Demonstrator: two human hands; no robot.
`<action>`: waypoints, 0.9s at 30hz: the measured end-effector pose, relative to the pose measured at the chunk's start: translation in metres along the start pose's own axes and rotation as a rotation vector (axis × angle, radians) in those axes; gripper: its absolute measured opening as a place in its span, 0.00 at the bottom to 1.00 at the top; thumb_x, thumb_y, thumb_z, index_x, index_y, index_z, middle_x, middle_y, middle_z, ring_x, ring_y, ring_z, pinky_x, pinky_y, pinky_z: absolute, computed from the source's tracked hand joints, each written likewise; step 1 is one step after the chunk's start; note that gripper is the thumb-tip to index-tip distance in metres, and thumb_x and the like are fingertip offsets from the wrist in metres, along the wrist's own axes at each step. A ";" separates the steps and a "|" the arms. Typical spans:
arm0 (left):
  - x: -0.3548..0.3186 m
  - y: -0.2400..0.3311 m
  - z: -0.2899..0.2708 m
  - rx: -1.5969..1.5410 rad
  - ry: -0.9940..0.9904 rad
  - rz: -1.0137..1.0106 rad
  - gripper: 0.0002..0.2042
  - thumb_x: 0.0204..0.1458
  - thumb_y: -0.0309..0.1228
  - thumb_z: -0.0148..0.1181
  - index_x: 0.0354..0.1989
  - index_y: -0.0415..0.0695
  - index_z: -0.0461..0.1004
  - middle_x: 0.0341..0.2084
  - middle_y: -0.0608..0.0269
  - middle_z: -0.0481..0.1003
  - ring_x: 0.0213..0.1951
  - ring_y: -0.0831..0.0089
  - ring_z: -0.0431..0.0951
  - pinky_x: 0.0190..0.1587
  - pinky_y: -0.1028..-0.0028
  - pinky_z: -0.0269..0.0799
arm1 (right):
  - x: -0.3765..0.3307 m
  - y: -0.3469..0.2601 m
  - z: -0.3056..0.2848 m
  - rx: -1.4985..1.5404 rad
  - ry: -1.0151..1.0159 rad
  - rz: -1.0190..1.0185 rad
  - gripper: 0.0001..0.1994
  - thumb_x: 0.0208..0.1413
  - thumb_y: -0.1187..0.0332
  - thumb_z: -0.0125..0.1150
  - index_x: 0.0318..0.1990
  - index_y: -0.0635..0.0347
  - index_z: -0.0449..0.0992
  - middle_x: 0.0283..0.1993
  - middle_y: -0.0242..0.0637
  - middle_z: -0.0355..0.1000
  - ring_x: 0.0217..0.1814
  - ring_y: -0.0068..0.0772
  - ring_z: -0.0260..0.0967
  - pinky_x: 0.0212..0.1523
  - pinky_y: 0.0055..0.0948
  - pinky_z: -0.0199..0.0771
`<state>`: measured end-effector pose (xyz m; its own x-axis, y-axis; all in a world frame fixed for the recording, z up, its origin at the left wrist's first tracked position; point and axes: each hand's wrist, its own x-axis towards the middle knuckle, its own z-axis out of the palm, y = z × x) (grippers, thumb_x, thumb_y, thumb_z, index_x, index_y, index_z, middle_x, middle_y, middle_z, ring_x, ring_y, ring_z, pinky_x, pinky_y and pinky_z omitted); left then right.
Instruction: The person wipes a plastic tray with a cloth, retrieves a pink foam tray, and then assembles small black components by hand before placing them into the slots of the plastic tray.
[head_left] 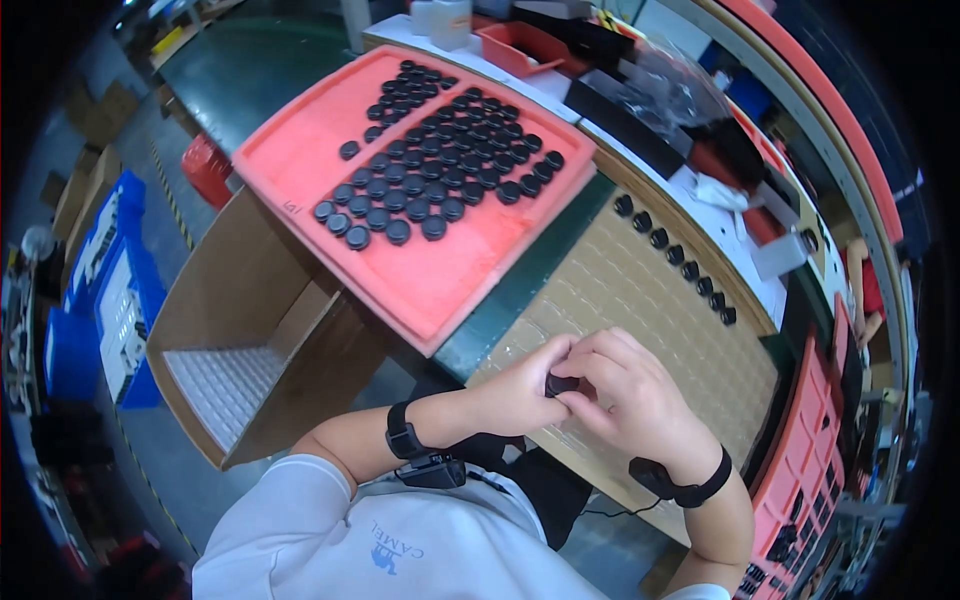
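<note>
**Small black cap held between both hands above clear pocket tray**

Both hands meet near the person, over the near part of the clear pocket tray (640,300). The left hand (520,392) and right hand (630,395) have their fingers closed together on one small black cap (562,384), which is mostly hidden between the fingertips; only a dark edge shows. Each wrist carries a black band.

On the far edge of the clear tray a single row of black caps (675,258) sits in pockets; the remaining pockets look unfilled. To the left and farther off, a red foam tray (440,290) carries a large loose batch of black caps (440,165). An open cardboard box (250,340) with a white pocketed sheet inside stands to the left, below the desk edge.

Risk, as judged: the cap is small and held by fingertips alone, so a slip could drop it into the gap between tray and body. The red tray overhangs the box, so a nudge could spill the loose caps.
</note>
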<state>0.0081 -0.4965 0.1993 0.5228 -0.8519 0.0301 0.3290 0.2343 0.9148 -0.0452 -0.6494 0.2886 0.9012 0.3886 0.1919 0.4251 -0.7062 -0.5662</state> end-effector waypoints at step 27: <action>-0.063 0.036 -0.067 0.016 0.043 0.002 0.08 0.53 0.23 0.55 0.41 0.37 0.70 0.31 0.61 0.74 0.29 0.81 0.71 0.28 0.81 0.69 | 0.125 0.010 0.062 0.146 0.246 0.177 0.10 0.45 0.76 0.62 0.37 0.65 0.71 0.37 0.41 0.67 0.38 0.36 0.70 0.39 0.29 0.71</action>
<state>0.0397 -0.4031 0.2030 0.5567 -0.8306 0.0151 0.3157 0.2283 0.9210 0.0665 -0.5714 0.2567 0.9610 0.1007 0.2576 0.2595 -0.6509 -0.7135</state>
